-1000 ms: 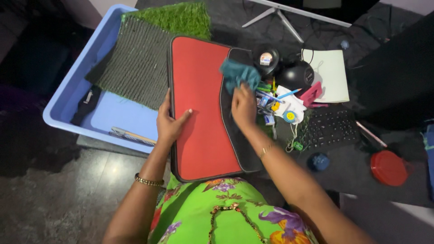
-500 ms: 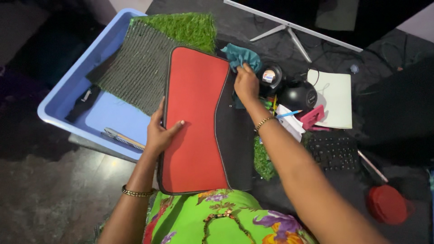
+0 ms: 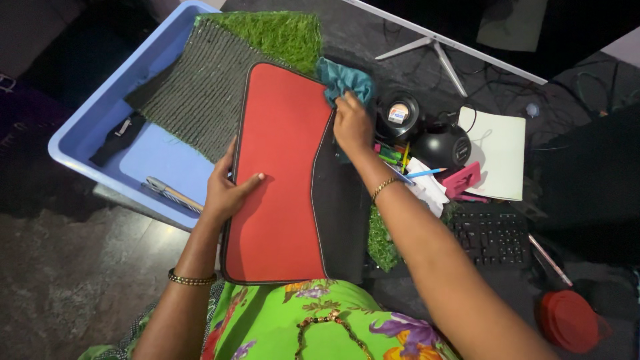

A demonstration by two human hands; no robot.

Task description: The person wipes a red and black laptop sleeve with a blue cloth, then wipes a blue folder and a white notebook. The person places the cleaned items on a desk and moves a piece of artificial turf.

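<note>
Hand gripping cloth atop sleeve

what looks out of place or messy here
The artificial grass mat lies askew, partly flipped to its dark backing, hanging over the blue tub's rim. Pens, papers and small items sit jumbled beside the red and black laptop sleeve. No visible damage or spill.

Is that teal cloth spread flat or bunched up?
Bunched up. The teal cloth is crumpled into folds under the right hand, at the top edge of the red and black sleeve.
</note>
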